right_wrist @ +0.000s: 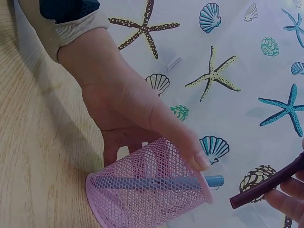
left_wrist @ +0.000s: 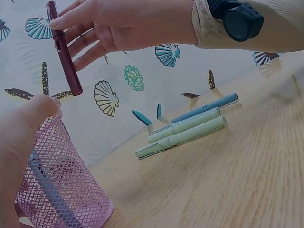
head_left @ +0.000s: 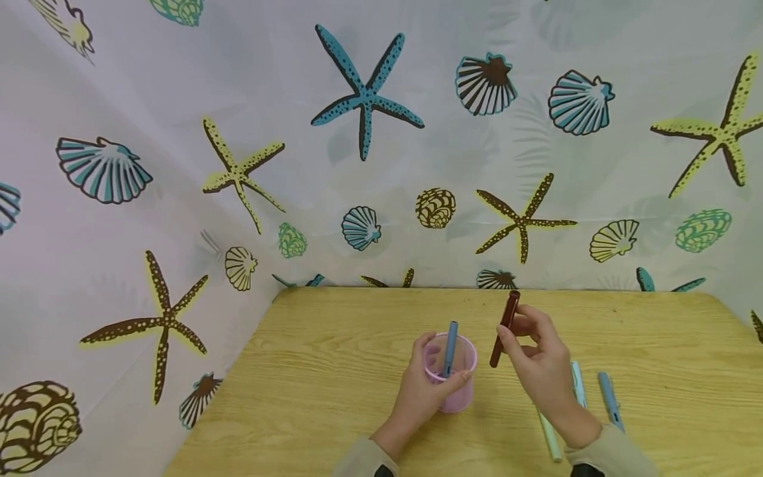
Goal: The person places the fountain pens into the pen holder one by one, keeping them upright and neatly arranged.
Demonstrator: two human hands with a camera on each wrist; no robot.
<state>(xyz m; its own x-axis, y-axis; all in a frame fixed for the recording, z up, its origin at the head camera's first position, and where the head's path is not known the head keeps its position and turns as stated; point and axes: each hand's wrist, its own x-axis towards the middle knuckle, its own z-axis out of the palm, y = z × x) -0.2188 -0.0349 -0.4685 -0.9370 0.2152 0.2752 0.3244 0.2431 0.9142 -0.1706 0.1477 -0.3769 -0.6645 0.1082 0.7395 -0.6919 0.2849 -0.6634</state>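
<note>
A pink mesh pen cup (head_left: 457, 400) stands on the wooden table, and my left hand (head_left: 420, 387) grips it around the side near the rim. Inside the cup leans a blue-grey pen (head_left: 451, 344), its top end sticking out above the rim. Just right of the cup and above the table, my right hand (head_left: 539, 354) pinches a dark red pen (head_left: 505, 328) between thumb and fingers. In the left wrist view that dark red pen (left_wrist: 65, 54) slants with its lower end near the cup's opening, apart from it. The right wrist view shows the mesh cup (right_wrist: 152, 185) within the left hand's hold.
Right of the cup on the table (head_left: 334, 344) lie a pale green pen (head_left: 550, 437), a light blue-green pen (head_left: 578, 384) and a blue pen (head_left: 610, 401), partly behind my right arm. A curtain (head_left: 405, 185) printed with shells and starfish hangs behind the table and to the left.
</note>
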